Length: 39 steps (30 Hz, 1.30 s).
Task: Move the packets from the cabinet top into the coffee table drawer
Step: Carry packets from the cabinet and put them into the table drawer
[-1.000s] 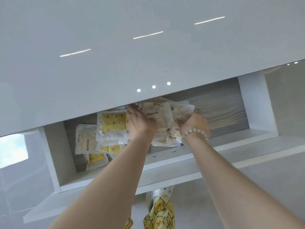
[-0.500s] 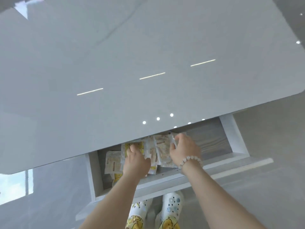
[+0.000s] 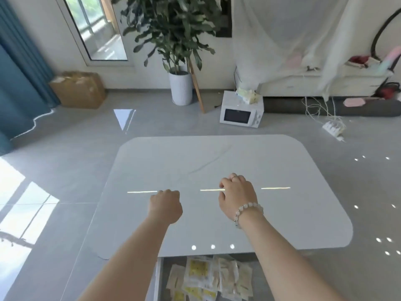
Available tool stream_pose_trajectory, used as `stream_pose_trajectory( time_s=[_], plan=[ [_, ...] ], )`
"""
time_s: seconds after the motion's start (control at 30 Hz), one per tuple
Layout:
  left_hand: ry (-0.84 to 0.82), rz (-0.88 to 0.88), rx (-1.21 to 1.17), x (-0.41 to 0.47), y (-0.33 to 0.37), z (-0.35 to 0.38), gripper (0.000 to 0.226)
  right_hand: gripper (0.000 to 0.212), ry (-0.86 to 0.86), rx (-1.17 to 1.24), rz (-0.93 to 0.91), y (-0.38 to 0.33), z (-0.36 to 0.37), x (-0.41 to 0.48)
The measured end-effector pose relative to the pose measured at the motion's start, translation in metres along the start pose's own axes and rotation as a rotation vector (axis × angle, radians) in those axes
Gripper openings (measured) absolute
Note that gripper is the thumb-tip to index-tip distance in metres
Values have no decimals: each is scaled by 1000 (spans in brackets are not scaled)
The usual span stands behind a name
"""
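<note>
Both forearms reach forward, palms down. The left hand (image 3: pixel 166 206) has its fingers curled under, holding nothing; the right hand (image 3: pixel 237 197) hangs with fingers loosely bent.
</note>
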<state>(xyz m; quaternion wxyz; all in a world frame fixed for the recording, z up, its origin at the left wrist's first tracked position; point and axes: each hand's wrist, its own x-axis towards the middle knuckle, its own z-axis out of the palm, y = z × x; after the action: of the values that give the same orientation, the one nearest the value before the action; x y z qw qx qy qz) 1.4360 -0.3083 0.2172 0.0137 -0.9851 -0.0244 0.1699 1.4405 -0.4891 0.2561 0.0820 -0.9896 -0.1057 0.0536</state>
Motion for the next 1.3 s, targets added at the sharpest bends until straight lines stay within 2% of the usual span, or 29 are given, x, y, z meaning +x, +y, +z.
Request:
stream_pose_trajectory(
  time_s=[0.13, 0.27, 0.43, 0.63, 0.87, 1.1, 1.3],
  plan=[
    [155, -83, -30, -20, -39, -64, 32, 28, 122, 2, -81, -50, -57, 12],
    [218, -191, -22, -52, -72, -87, 31, 27, 127, 6, -183, -95, -76, 6],
    [180, -317, -7, -95, -93, -73, 29, 31, 12, -79, -326, -126, -71, -16],
    [181, -379, -39, -128, -98, -68, 30, 33, -151, -158, -395, -142, -69, -34],
    [235, -476, -51, -154, -100, -76, 30, 33, -122, -135, -478, -156, -70, -37],
    [138, -632, -54, -197, -117, -55, 32, 33, -102, -218, -629, -181, -50, -54],
    [100, -749, -98, -235, -152, -44, 32, 34, -93, -196, -783, -244, -52, -72]
  ],
)
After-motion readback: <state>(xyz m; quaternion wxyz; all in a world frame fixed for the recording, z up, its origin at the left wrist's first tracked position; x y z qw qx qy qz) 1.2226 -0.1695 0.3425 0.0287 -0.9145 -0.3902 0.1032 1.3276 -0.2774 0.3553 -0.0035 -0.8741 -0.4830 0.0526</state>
